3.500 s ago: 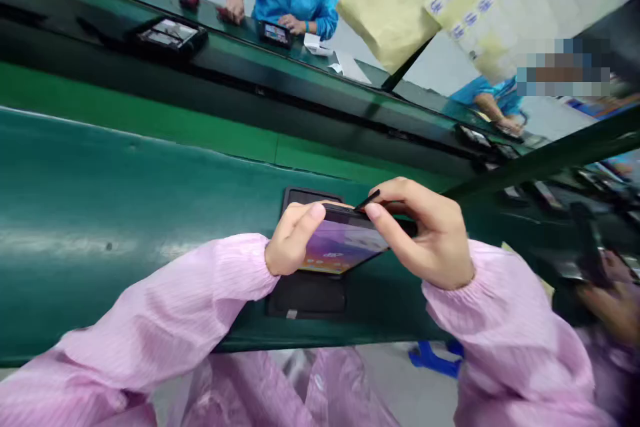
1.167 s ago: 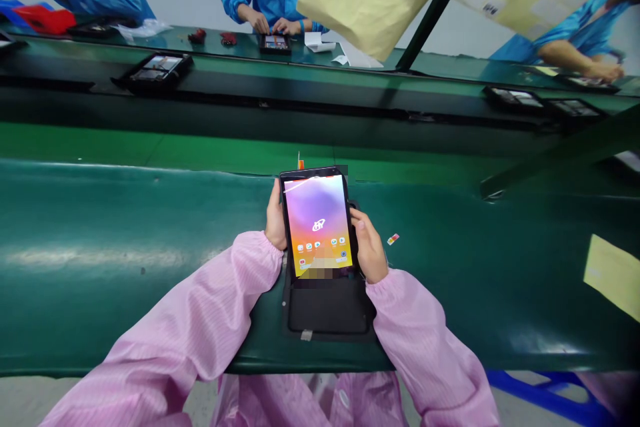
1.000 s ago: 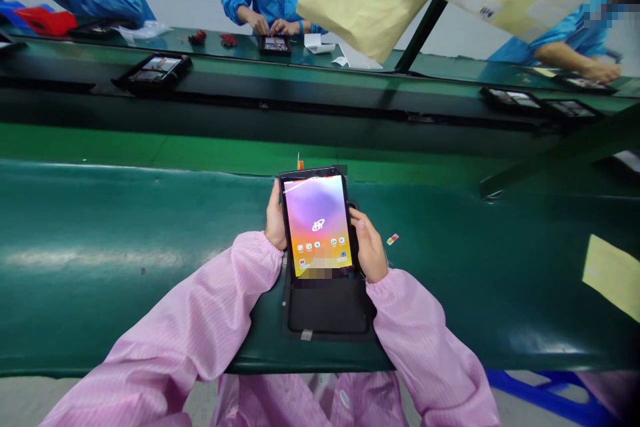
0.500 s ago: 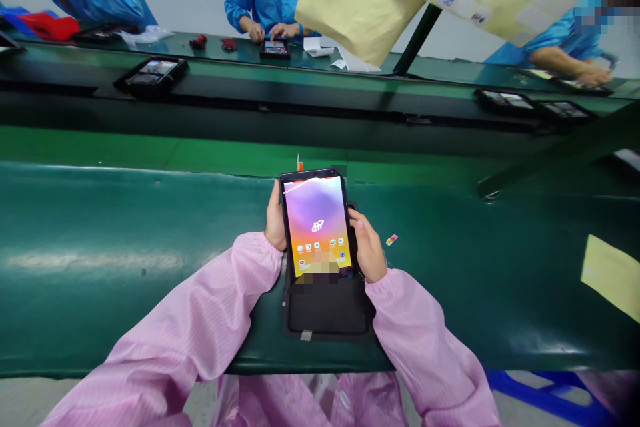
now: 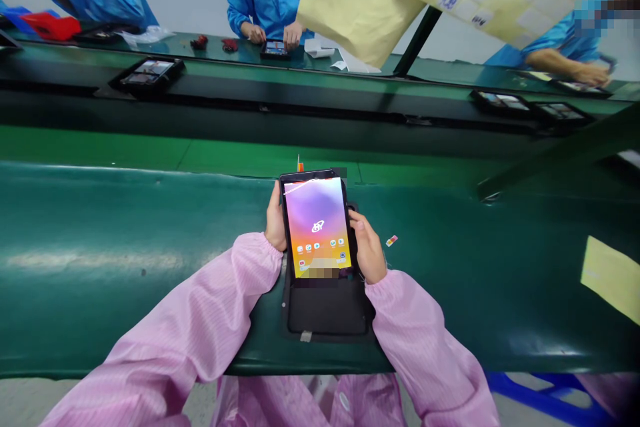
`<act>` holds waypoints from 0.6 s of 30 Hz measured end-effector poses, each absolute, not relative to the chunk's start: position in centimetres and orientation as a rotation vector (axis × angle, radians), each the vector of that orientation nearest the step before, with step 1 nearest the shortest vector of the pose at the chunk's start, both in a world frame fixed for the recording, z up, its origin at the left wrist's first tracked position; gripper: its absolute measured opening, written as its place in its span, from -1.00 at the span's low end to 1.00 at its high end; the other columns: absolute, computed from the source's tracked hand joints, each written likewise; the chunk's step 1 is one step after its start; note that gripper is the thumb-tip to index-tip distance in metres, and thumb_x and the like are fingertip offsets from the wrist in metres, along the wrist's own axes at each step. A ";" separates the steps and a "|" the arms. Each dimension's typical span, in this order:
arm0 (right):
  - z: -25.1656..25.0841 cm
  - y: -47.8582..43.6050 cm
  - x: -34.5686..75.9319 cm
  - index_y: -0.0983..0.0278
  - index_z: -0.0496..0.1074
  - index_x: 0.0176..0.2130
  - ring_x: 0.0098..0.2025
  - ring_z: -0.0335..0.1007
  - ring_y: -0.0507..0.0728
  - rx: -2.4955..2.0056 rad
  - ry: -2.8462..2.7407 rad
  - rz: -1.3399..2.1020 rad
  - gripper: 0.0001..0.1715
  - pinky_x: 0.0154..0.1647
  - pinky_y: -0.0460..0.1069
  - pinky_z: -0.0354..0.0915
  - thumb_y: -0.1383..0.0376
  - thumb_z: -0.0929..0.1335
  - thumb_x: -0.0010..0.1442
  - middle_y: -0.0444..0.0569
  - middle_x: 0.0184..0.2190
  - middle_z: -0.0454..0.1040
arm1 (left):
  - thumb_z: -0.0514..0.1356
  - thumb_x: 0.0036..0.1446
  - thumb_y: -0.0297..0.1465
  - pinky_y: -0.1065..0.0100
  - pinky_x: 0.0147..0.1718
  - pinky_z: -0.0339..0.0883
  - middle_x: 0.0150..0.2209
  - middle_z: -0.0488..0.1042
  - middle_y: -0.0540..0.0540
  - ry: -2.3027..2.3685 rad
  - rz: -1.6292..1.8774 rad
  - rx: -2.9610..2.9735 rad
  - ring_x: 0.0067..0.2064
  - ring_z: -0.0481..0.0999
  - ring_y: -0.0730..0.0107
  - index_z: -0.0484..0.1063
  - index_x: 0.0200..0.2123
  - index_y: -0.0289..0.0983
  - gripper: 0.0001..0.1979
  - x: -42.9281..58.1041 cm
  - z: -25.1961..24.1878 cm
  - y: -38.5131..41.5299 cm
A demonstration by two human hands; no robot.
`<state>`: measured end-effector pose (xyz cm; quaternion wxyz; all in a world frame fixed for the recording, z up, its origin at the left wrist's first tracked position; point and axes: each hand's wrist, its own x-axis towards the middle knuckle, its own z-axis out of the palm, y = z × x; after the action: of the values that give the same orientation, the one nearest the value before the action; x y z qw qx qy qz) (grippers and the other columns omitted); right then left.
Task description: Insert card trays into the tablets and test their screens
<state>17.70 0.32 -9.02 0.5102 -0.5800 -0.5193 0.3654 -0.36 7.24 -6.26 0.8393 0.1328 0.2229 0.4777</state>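
Observation:
A black tablet (image 5: 317,213) with a lit purple-to-orange home screen is tilted up between my hands. My left hand (image 5: 275,221) is closed on its left edge, the fingers hidden behind it. At the right edge my right hand (image 5: 367,247) is closed on the tablet, with bent fingers against its side. Below and partly behind it, a black tray-like holder (image 5: 327,310) lies flat on the green table, a bit of tape on its near rim. A small orange-and-white card (image 5: 392,240) lies right of my right hand. Another orange piece (image 5: 300,166) shows behind the tablet's top.
The green-covered table (image 5: 125,233) runs across the view. Beyond it a dark conveyor (image 5: 320,90) carries several devices. Co-workers in blue sleeves work behind it. Yellow sheets (image 5: 360,7) hang from above, a green post (image 5: 550,157) stands right, and a yellow paper (image 5: 613,280) is at right.
My hands and the tablet stay almost still. Devices on the conveyor have shifted slightly left. Across from me, a co-worker's hands have moved apart over a device.

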 end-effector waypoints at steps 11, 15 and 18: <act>-7.2 -0.3 17.3 0.17 0.27 0.19 0.20 0.24 0.22 -1.371 -1.459 0.249 -0.51 0.21 0.20 0.17 0.11 0.14 0.35 0.09 0.16 0.33 | -0.03 0.19 0.09 0.23 0.01 0.37 -0.11 0.59 -0.20 0.438 1.034 0.266 -0.10 0.58 0.14 0.48 0.00 -0.38 -0.31 -0.3 -6.0 7.3; -5.3 -0.4 15.9 0.18 0.16 0.29 0.34 0.05 0.26 -1.347 -1.925 -0.192 -0.43 0.32 0.25 -0.03 0.12 0.14 0.35 0.08 0.28 0.21 | -0.05 0.18 0.12 0.15 0.10 0.29 -0.04 0.55 -0.23 0.452 1.006 0.269 -0.02 0.55 0.07 0.43 0.05 -0.40 -0.26 -0.2 -5.8 7.2; -4.6 0.2 14.2 0.23 0.11 0.32 0.37 -0.02 0.26 -1.369 -2.232 -0.327 -0.37 0.36 0.28 -0.17 0.09 0.16 0.35 0.06 0.31 0.18 | -0.04 0.19 0.10 0.12 0.15 0.25 -0.02 0.54 -0.24 0.485 1.023 0.268 0.03 0.52 0.05 0.40 0.09 -0.40 -0.27 -0.2 -5.8 7.1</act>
<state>14.15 0.18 -4.58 0.2488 -0.5024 -0.8193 -0.1201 -0.21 7.14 -5.76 0.8356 0.1264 0.2290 0.4831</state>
